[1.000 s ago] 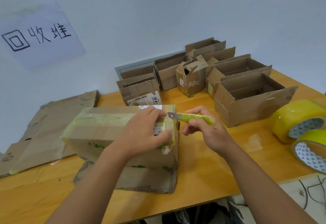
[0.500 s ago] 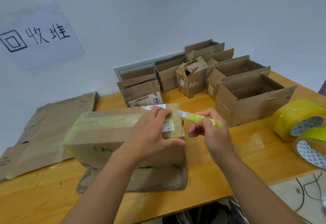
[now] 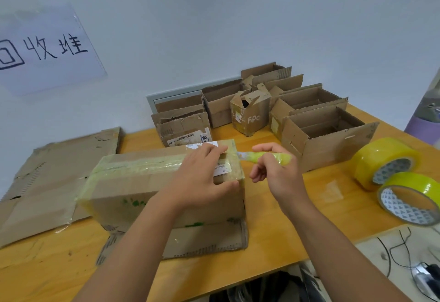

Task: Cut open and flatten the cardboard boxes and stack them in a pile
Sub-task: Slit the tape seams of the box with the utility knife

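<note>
A taped cardboard box (image 3: pixel 133 182) with yellowish tape along its top lies on the wooden table (image 3: pixel 285 225), resting on a flat piece of cardboard (image 3: pixel 204 240). My left hand (image 3: pixel 202 178) grips the box's right top corner, thumb on the front face. My right hand (image 3: pixel 276 173) holds a green utility knife (image 3: pixel 266 156), its blade touching the box's upper right edge. Flattened cardboard (image 3: pixel 47 178) lies at the left.
Several open cardboard boxes (image 3: pixel 316 135) stand at the back of the table. Two rolls of yellow tape (image 3: pixel 385 166) sit at the right. A paper sign (image 3: pixel 42 49) hangs on the wall. Cables (image 3: pixel 404 254) lie below the table's front right edge.
The box has shifted slightly right with my left hand on it. My right hand has brought the knife blade closer, up to the box's top right edge.
</note>
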A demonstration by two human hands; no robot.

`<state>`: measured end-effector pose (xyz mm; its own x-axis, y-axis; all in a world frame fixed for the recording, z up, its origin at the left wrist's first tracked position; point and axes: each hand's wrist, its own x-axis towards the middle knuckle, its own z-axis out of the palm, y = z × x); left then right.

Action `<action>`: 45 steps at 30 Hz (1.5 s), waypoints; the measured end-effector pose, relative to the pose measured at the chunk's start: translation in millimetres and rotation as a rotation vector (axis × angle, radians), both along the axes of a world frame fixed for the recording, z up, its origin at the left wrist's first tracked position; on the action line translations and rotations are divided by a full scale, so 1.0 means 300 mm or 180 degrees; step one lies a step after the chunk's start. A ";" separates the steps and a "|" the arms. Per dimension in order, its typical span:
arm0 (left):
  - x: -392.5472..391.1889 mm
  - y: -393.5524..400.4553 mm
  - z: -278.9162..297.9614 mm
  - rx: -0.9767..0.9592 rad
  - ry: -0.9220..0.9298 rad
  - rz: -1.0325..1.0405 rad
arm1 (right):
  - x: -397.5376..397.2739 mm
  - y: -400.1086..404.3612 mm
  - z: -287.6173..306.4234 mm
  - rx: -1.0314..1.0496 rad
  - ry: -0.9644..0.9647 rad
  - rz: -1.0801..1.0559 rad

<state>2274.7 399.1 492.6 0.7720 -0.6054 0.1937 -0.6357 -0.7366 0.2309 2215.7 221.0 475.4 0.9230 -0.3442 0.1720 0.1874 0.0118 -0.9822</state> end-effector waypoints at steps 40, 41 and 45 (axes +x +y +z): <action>-0.039 0.025 0.056 0.0342 0.0109 -0.0289 | 0.124 0.008 -0.021 -0.1161 -0.0284 0.0663; -0.049 0.032 0.051 0.0376 0.0194 -0.0268 | 0.134 0.009 -0.030 -0.1168 -0.0189 0.0797; -0.054 0.028 0.032 -0.0104 0.0679 -0.0007 | 0.127 0.004 -0.058 -0.1063 -0.0145 0.0832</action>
